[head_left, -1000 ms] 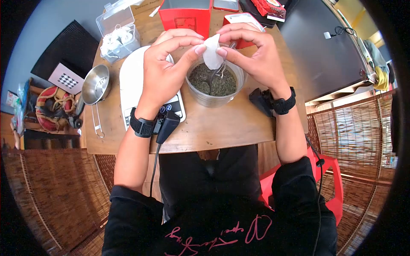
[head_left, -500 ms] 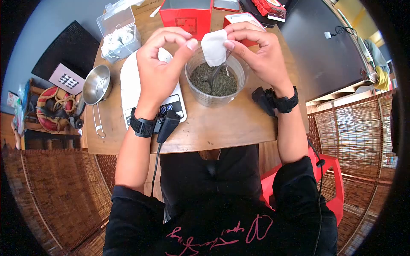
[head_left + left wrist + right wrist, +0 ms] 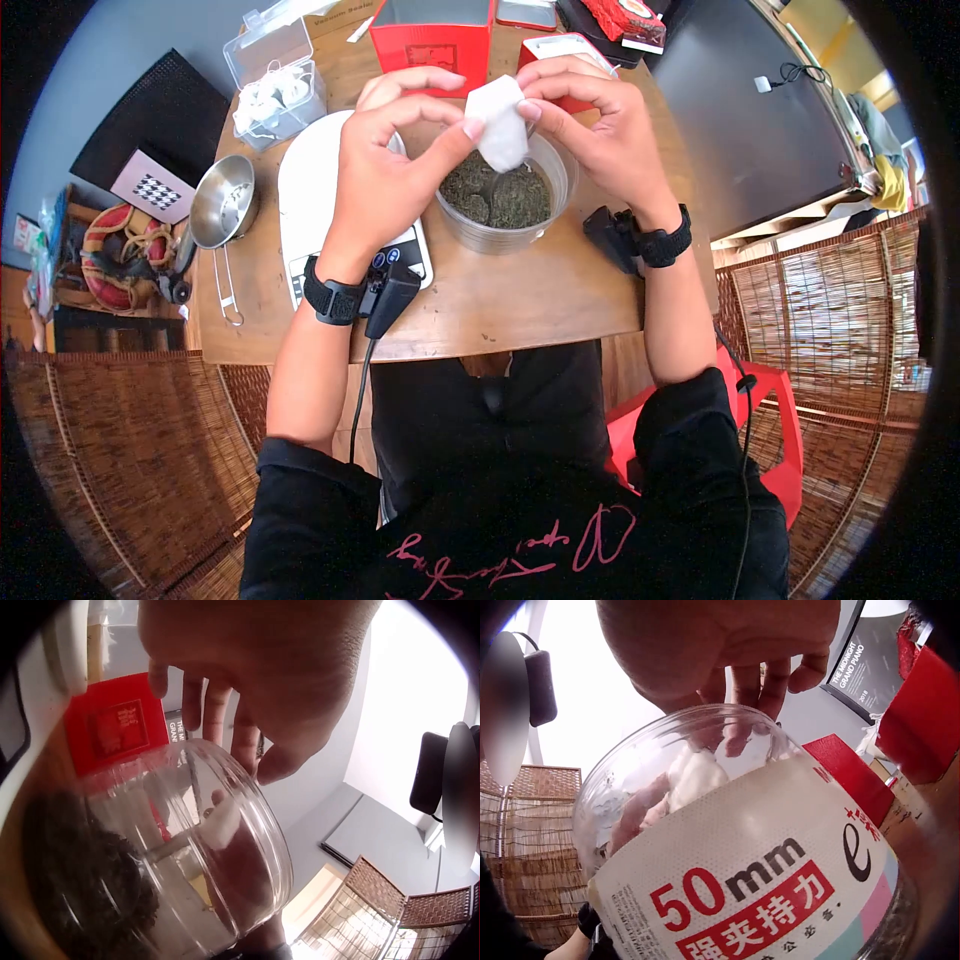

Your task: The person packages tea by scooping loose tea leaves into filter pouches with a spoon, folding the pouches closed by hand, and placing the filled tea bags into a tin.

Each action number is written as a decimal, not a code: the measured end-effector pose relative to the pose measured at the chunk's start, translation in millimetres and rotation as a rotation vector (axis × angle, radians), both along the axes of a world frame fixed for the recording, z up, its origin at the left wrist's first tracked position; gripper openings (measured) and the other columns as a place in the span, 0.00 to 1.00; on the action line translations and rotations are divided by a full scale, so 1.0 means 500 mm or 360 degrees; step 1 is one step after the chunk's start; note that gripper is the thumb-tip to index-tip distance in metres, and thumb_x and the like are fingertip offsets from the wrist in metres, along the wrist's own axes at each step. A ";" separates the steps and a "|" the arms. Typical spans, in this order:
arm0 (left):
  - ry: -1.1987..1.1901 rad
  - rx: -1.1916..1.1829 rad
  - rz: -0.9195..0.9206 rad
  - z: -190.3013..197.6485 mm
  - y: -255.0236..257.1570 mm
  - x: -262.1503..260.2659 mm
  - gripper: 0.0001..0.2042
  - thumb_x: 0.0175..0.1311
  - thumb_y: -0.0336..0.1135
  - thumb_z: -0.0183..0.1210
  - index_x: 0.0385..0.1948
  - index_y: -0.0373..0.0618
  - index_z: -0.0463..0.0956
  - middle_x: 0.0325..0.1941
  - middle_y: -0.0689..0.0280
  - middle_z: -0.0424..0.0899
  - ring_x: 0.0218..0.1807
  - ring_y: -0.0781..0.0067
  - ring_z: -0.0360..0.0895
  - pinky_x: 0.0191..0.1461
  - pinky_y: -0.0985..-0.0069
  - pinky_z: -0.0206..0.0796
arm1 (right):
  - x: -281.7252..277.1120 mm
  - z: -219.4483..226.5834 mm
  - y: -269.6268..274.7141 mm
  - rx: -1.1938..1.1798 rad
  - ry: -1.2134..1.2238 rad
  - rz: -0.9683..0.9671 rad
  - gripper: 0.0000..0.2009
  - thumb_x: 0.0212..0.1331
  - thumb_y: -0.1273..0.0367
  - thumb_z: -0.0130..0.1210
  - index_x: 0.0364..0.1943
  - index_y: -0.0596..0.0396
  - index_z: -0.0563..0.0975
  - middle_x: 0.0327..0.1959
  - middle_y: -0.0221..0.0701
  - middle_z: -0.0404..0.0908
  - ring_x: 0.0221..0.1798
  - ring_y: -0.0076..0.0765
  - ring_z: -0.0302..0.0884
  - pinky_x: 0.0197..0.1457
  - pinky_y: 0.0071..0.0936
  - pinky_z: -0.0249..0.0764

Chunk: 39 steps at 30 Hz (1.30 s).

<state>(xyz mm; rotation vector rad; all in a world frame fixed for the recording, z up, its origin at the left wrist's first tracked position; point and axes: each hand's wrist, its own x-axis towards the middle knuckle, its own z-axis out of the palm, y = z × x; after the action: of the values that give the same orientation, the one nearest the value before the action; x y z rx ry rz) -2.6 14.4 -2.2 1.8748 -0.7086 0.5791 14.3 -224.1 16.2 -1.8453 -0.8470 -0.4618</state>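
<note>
A small white tea bag [image 3: 497,122] is held up over a clear plastic tub [image 3: 497,240]. My right hand [image 3: 610,125] pinches its upper right edge between thumb and fingers. From the other side, my left hand [image 3: 390,165] grips the bag with thumb and index finger at its left edge. Dark dried tea leaves [image 3: 515,200] fill the lower part of the tub, with a spoon [image 3: 489,186] standing in them, partly hidden by the bag. Through the tub wall, the right wrist view shows the bag [image 3: 696,778] blurred; a printed label [image 3: 757,877] covers that side.
A white kitchen scale [image 3: 310,190] lies under my left forearm. Left of it are a metal pan [image 3: 222,200] and an open plastic box [image 3: 280,105] of white bags with strings. Behind the tub stand a large red box [image 3: 430,45] and a smaller red tin [image 3: 570,48].
The left hand let go of the bag, then came back to its left edge. The right hand kept its pinch while the bag turned and sank slightly over the tub.
</note>
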 end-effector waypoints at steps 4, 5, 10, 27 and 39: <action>-0.0047 -0.0166 -0.0005 0.013 -0.012 -0.003 0.09 0.57 0.35 0.72 0.38 0.44 0.89 0.55 0.61 0.86 0.59 0.63 0.78 0.68 0.65 0.63 | 0.000 -0.006 0.002 0.0007 -0.0060 0.0053 0.07 0.59 0.73 0.67 0.41 0.59 0.87 0.44 0.33 0.87 0.49 0.29 0.81 0.56 0.28 0.73; -0.0028 -0.0264 -0.0022 0.015 -0.012 -0.002 0.08 0.57 0.34 0.72 0.36 0.44 0.89 0.53 0.60 0.87 0.57 0.63 0.79 0.66 0.66 0.65 | -0.001 -0.004 0.002 0.0026 -0.0030 0.0038 0.07 0.59 0.73 0.67 0.40 0.59 0.87 0.44 0.33 0.87 0.49 0.29 0.81 0.56 0.28 0.73; 0.0037 -0.0221 -0.0012 0.005 -0.008 -0.007 0.06 0.57 0.31 0.72 0.34 0.43 0.89 0.48 0.62 0.88 0.55 0.66 0.80 0.64 0.68 0.67 | -0.001 -0.004 0.004 0.0031 -0.0005 0.0006 0.07 0.58 0.73 0.68 0.39 0.58 0.87 0.44 0.33 0.88 0.49 0.30 0.81 0.56 0.29 0.73; 0.0132 -0.0364 0.0017 0.000 -0.008 -0.001 0.04 0.60 0.27 0.68 0.35 0.39 0.84 0.45 0.61 0.87 0.52 0.69 0.81 0.61 0.71 0.68 | 0.018 0.009 -0.038 0.0453 0.0420 0.0062 0.10 0.60 0.76 0.67 0.45 0.62 0.82 0.39 0.29 0.87 0.40 0.18 0.82 0.46 0.18 0.78; 0.0298 -0.0119 0.0031 -0.001 -0.024 -0.011 0.11 0.58 0.29 0.69 0.42 0.39 0.84 0.44 0.63 0.86 0.48 0.70 0.80 0.56 0.73 0.71 | 0.148 -0.060 -0.144 -0.0352 0.0253 -0.0971 0.14 0.58 0.58 0.68 0.42 0.52 0.88 0.40 0.34 0.88 0.47 0.35 0.83 0.55 0.31 0.76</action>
<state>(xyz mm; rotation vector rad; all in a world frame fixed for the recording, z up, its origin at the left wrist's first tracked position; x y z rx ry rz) -8.1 2.2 -2.9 1.8398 -0.5392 0.4298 88.4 -296.3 -13.9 -2.3083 -0.2158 -0.6030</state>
